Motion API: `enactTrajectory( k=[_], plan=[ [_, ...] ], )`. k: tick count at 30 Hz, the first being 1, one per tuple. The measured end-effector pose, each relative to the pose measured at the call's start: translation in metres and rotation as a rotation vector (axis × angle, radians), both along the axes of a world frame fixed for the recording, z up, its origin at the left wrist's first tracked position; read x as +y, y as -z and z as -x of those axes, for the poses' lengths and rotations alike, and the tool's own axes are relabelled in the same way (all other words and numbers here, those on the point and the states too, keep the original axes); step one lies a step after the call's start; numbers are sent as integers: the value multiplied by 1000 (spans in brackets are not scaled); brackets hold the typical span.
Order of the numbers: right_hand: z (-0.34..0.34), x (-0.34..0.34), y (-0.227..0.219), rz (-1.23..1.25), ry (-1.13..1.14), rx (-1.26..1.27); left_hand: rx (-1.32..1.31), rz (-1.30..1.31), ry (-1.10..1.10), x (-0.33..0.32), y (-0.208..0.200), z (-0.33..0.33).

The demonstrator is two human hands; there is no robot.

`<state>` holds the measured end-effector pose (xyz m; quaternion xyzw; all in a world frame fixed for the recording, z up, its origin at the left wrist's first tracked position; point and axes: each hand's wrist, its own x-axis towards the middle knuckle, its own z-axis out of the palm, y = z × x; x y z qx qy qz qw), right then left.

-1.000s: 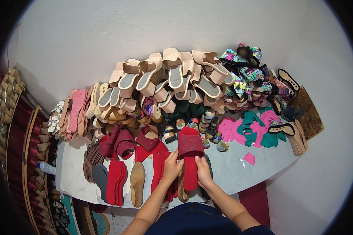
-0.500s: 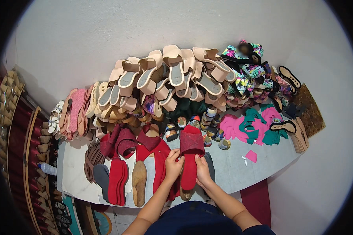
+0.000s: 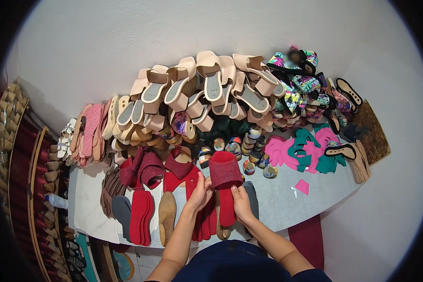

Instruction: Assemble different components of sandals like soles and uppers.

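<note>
A red slide sandal (image 3: 225, 170) with a darker red patterned strap is held over the front of the table, toe pointing away from me. My right hand (image 3: 242, 204) grips the sole's right edge just behind the strap. My left hand (image 3: 200, 192) has its fingers at the strap's left lower edge; its exact grip is partly hidden. Beneath the sandal a wooden shoe last (image 3: 224, 232) shows in part, with red insoles (image 3: 204, 225) to its left. Another wooden last (image 3: 167, 218) lies farther left, beside stacked red insoles (image 3: 141, 218) and grey insoles (image 3: 121, 207).
Red straps (image 3: 150, 170) lie left of centre. Behind them rise piled beige heeled sandals (image 3: 211, 87) and floral sandals (image 3: 293, 98). Small multicoloured heel blocks (image 3: 270, 172) and pink and green pieces (image 3: 279, 152) sit at right. A shelf of lasts (image 3: 51, 177) stands at left.
The sandal has tilted, its strap end coming nearer and its toe less visible. My left hand has shifted slightly left and its fingers have loosened from the sole's side.
</note>
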<state>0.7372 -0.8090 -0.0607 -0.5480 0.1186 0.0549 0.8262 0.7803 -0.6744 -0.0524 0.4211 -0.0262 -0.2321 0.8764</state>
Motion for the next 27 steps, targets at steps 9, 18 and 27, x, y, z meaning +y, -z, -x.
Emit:
enactTrajectory(
  k=[9,18,27],
  plan=[
    [-3,-8,14,201,6,-74,-177,-430,-346,-2,-12,-8],
    [-4,-12,13,538,-44,-120,-15,-96,-401,-21,-12,-1],
    [-1,-15,19,543,-55,-78,115,32,-234,-20,-12,-5]
  ],
)
